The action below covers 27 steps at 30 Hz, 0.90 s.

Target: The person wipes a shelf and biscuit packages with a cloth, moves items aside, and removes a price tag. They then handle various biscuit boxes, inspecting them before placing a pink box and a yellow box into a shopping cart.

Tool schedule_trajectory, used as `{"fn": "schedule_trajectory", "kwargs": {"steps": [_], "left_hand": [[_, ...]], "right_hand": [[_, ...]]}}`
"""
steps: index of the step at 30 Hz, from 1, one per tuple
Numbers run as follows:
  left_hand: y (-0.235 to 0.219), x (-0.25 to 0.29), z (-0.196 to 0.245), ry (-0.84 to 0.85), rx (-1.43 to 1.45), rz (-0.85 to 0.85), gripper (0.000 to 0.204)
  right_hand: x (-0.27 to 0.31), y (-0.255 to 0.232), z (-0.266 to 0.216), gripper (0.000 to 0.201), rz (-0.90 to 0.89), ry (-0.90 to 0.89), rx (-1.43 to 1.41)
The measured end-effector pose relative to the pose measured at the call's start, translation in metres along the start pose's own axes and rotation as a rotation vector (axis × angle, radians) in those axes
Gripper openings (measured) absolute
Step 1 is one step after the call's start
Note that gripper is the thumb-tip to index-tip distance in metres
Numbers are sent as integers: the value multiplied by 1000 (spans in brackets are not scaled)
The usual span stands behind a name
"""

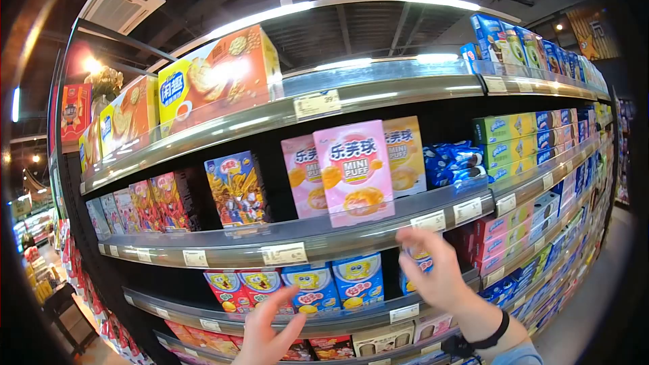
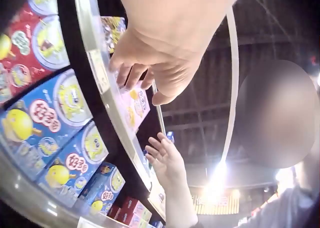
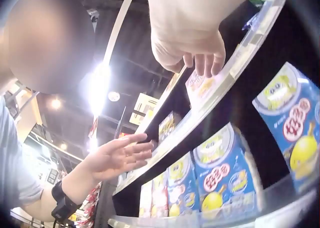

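A pink MINI PUFF box (image 1: 355, 174) stands at the front of the middle shelf, overlapping another pink box (image 1: 303, 179) and a yellow one (image 1: 407, 162) behind it. Below and left of it my left hand (image 1: 269, 330) is raised with fingers apart, holding nothing. My right hand (image 1: 436, 269) is lifted below the shelf's price tags, fingers loosely bent and empty. Both hands are apart from the boxes in the head view. The left wrist view has my left hand (image 2: 157, 52) near the shelf edge; the right wrist view has my right hand (image 3: 190, 37) likewise.
Large orange and yellow boxes (image 1: 226, 74) sit on the top shelf. Blue cartoon boxes (image 1: 358, 282) line the shelf below. A blue snack box (image 1: 236, 189) stands left on the middle shelf, and green boxes (image 1: 503, 145) are stacked to the right. Clear shelf lips run along the fronts.
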<state>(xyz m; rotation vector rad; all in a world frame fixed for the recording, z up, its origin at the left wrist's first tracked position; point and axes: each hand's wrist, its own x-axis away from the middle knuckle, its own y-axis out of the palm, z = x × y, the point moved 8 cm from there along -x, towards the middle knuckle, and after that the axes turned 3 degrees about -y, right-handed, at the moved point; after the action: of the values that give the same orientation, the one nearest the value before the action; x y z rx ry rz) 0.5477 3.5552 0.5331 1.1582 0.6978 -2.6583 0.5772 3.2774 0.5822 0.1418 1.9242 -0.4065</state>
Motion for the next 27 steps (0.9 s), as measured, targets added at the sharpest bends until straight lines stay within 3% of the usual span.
{"fn": "schedule_trajectory", "kwargs": {"steps": [1,3,6,8,9,11,13,15,17,18,19,21,22,25,27], "left_hand": [[8,-19,31,174,-171,22,51],[27,-52,73,369,-304,84,62],[47,-105,79,387,-413,227,66],[51,-137,60,238,-377,294,66],[54,-150,55,240,-387,298,66],[68,-172,25,-17,-96,67,67],[73,-169,33,-20,-228,41,57],[69,-155,46,131,64,181,46],[59,-144,46,256,168,267,42],[54,-137,42,249,316,320,51],[51,-129,45,210,279,303,61],[43,-117,54,323,199,298,68],[36,-109,54,424,145,337,70],[12,-93,48,427,109,393,70],[-2,-77,38,484,117,448,59]], "right_hand": [[-16,-14,-3,41,83,-39,36],[-45,-28,-5,46,166,-157,193],[-77,-26,14,52,201,-204,272],[-89,-15,27,54,164,-149,330],[-95,-9,35,57,129,-92,394],[-104,-2,40,59,88,-57,408],[-111,17,48,57,-197,94,225],[-107,19,44,51,-141,60,169],[-96,7,15,56,72,-169,-159],[-88,9,8,63,99,-259,-158],[-85,9,8,63,102,-257,-164],[-72,6,-17,59,93,-518,-216],[-71,9,-17,56,36,-502,-277],[-79,9,-18,52,-64,-479,-121],[-97,-10,-9,48,165,-503,83]]}}
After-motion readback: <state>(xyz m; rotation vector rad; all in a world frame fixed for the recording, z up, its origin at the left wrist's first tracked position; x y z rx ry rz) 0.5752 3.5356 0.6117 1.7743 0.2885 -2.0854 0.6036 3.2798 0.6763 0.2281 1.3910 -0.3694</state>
